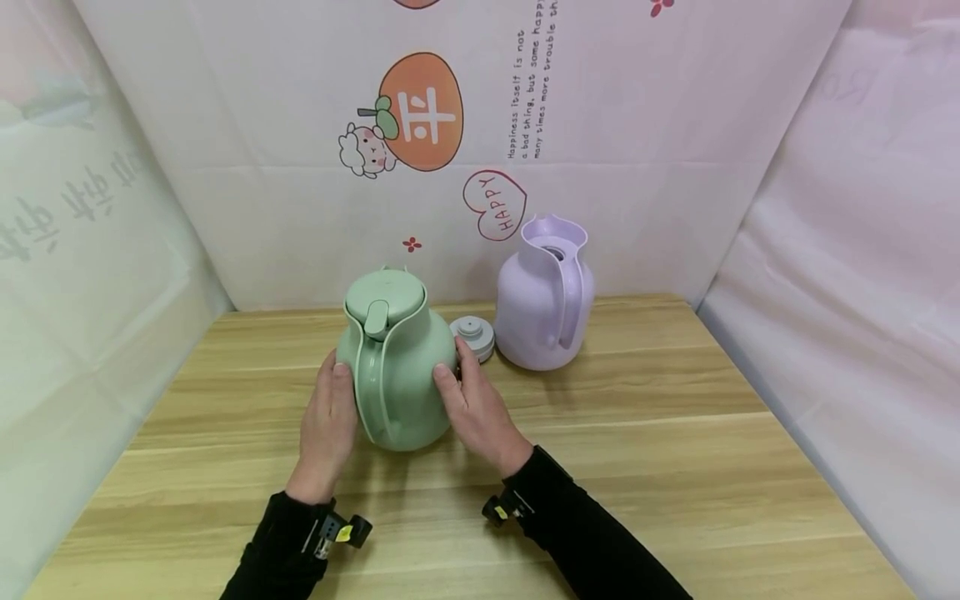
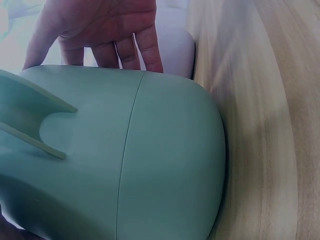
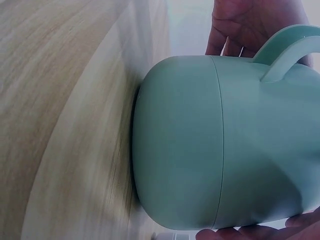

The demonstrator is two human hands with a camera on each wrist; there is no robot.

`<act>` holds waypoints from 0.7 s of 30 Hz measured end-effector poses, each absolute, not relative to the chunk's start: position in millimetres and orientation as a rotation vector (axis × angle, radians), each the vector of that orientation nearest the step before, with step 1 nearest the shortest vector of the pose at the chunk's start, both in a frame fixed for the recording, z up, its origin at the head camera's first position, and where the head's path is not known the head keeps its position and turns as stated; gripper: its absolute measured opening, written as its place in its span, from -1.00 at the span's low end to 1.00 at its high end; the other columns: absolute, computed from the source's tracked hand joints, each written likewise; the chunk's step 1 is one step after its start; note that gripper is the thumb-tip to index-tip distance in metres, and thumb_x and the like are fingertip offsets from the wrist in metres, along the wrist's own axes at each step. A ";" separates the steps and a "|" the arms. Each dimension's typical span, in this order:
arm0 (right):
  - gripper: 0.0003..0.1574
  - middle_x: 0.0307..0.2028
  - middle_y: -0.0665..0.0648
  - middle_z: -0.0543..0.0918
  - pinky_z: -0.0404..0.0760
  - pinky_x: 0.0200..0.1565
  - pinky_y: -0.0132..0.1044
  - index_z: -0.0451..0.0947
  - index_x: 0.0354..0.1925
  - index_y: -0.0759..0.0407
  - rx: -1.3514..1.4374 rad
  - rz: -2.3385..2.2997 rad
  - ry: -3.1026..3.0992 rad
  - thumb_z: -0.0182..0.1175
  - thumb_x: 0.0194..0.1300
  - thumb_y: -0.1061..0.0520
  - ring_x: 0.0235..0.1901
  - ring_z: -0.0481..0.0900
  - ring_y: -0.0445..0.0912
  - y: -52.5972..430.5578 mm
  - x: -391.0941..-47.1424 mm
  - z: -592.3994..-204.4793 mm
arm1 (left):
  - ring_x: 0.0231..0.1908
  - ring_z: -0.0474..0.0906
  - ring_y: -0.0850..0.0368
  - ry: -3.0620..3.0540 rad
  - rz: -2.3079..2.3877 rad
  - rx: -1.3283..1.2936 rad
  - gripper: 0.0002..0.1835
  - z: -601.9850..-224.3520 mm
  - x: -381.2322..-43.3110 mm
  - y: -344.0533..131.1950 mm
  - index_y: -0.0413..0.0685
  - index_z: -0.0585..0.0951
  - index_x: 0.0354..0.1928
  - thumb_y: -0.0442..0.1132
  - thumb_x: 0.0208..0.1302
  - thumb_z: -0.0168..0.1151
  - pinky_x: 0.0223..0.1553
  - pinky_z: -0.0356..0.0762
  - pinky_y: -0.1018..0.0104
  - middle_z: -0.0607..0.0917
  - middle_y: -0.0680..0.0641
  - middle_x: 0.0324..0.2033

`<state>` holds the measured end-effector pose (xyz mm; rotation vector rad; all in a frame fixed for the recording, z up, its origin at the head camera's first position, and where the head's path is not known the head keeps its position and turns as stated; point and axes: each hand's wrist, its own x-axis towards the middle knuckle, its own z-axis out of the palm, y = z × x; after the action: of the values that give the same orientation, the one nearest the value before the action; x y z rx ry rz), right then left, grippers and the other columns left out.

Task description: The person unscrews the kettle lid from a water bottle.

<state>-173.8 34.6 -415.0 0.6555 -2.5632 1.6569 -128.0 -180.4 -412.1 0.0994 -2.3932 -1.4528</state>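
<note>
A mint-green thermos jug [image 1: 412, 383] stands on the table with its lid [image 1: 384, 296] on and its handle toward me. My left hand [image 1: 327, 417] rests against its left side, and my right hand [image 1: 483, 408] against its right side. Seen from the left wrist, the right hand [image 2: 112, 30] lays nearly straight fingers on the green wall. From the right wrist, the left palm [image 3: 250, 22] shows beyond the handle; part of its fingers is hidden behind the jug. Just past my right fingertips lies a round grey stopper [image 1: 474, 335].
A lilac jug [image 1: 542, 308] without a lid stands at the back right, beside the stopper. The wood-grain table [image 1: 660, 467] ends at a printed white cloth [image 1: 600, 125] behind, and more white cloth [image 1: 847, 250] hangs at both sides.
</note>
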 end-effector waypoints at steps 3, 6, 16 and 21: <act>-0.04 0.64 0.13 0.06 0.21 0.53 -0.01 -0.26 0.69 0.00 0.661 1.664 -2.556 -0.31 0.63 -0.43 0.58 0.14 -0.03 34.7 -174.1 -415.5 | 0.53 0.20 -0.30 -2.403 -1.456 0.107 -0.29 -411.2 -127.2 -180.2 0.12 0.05 0.67 0.27 0.66 -0.47 0.46 0.12 -0.36 0.28 -0.23 0.55; -0.03 0.64 0.15 0.07 0.23 0.52 0.00 -0.26 0.69 0.02 0.665 1.664 -2.555 -0.30 0.64 -0.42 0.58 0.16 -0.01 35.0 -174.6 -416.2 | 0.54 0.17 -0.30 -2.412 -1.447 0.110 -0.28 -410.1 -126.4 -180.1 0.12 0.04 0.67 0.27 0.66 -0.47 0.47 0.10 -0.36 0.25 -0.22 0.57; -0.03 0.64 0.14 0.06 0.23 0.52 0.00 -0.26 0.69 0.02 0.667 1.670 -2.559 -0.30 0.64 -0.42 0.58 0.15 -0.01 36.1 -175.0 -417.9 | 0.56 0.14 -0.28 -2.420 -1.467 0.116 -0.27 -408.0 -124.6 -180.1 0.11 0.00 0.68 0.28 0.66 -0.46 0.47 0.09 -0.35 0.22 -0.21 0.58; -0.03 0.64 0.16 0.07 0.26 0.51 0.02 -0.26 0.69 0.02 0.669 1.676 -2.552 -0.29 0.64 -0.41 0.57 0.17 0.00 36.2 -174.3 -417.2 | 0.60 0.02 -0.26 -2.442 -1.453 0.124 -0.24 -405.1 -122.8 -180.5 0.04 -0.08 0.69 0.27 0.67 -0.47 0.53 -0.01 -0.32 0.09 -0.19 0.63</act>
<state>-174.3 36.2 -417.2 0.6686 -2.5524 1.6761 -122.8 -180.5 -405.1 0.1235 -2.4415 -1.4535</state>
